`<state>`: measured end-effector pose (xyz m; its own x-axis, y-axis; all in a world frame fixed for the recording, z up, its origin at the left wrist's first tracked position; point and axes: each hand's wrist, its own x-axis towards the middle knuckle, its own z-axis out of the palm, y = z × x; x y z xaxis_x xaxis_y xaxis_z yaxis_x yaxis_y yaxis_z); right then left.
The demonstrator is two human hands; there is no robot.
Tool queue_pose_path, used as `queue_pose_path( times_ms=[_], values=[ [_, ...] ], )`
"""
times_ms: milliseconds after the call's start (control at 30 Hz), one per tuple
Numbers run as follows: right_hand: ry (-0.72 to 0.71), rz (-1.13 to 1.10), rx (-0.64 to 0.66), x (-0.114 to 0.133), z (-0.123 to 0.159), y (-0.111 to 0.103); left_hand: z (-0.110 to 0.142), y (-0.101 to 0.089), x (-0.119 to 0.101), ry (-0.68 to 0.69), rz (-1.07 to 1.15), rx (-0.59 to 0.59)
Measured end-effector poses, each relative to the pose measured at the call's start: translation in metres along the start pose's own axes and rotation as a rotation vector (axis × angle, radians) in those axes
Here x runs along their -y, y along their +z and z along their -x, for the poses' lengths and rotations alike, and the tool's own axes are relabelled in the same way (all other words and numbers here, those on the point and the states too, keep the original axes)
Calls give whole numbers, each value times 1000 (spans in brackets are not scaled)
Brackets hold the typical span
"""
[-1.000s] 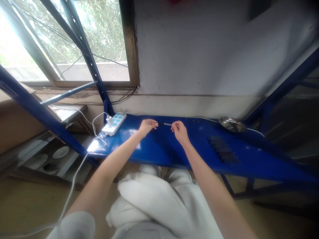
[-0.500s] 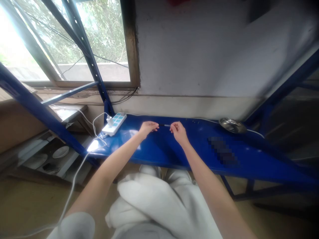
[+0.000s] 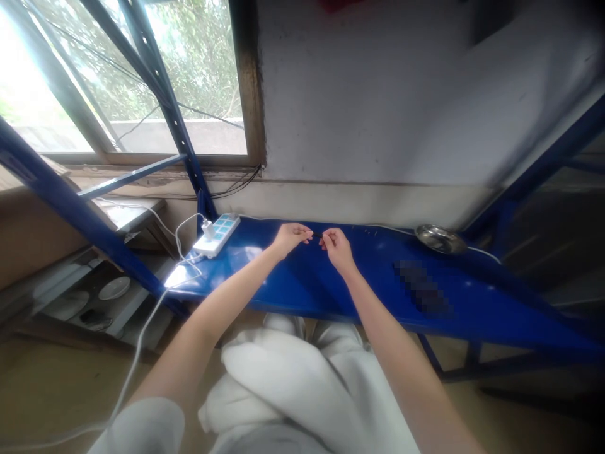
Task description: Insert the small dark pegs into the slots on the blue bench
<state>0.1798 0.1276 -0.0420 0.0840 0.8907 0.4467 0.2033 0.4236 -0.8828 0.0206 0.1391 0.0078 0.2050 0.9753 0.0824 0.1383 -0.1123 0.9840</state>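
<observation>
My left hand (image 3: 293,237) and my right hand (image 3: 336,246) are close together over the far half of a blue bench (image 3: 302,284). Between their fingertips shows a short black stretch of a thin pen (image 3: 317,234). The left fingers are pinched at its left end, and the right thumb and fingers are closed on the other. Most of the pen is hidden by the fingers. Several tiny slim pieces (image 3: 371,231) lie on the bench beyond my right hand, too small to name.
A white power strip (image 3: 218,236) with a plugged-in cord lies at the bench's left end. A shiny metal bowl (image 3: 439,239) and a blurred-out dark flat object (image 3: 422,287) are on the right. Blue posts (image 3: 163,94) rise beside the window.
My left hand has moved right, toward my right hand, so less of the pen shows between them. The right hand has hardly moved.
</observation>
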Motion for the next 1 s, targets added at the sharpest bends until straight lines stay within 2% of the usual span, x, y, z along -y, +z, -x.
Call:
queue_pose_path(
  times_ms=[100, 200, 267, 367, 433, 500, 700, 1000],
  values=[
    [5, 0, -16, -2, 1, -2, -4, 4, -4, 55, -58, 24],
    [11, 46, -32, -4, 6, -4, -15, 4, -6, 112, -208, 66],
    [-3, 128, -102, -7, 11, -5, -24, 2, -7, 166, -376, 52],
    [-45, 265, -276, -19, 19, -8, -38, -5, -4, 251, -638, 20],
    [-76, 330, -364, -31, 23, -10, -47, -10, 3, 270, -787, 53],
    [-103, 379, -399, -44, 26, -11, -53, -13, 12, 259, -901, 90],
    [-204, 516, -304, -69, 32, -15, -63, -10, 32, 221, -1072, 102],
    [-187, 557, -217, -72, 36, -15, -72, -11, 46, 124, -1128, 99]
  ],
)
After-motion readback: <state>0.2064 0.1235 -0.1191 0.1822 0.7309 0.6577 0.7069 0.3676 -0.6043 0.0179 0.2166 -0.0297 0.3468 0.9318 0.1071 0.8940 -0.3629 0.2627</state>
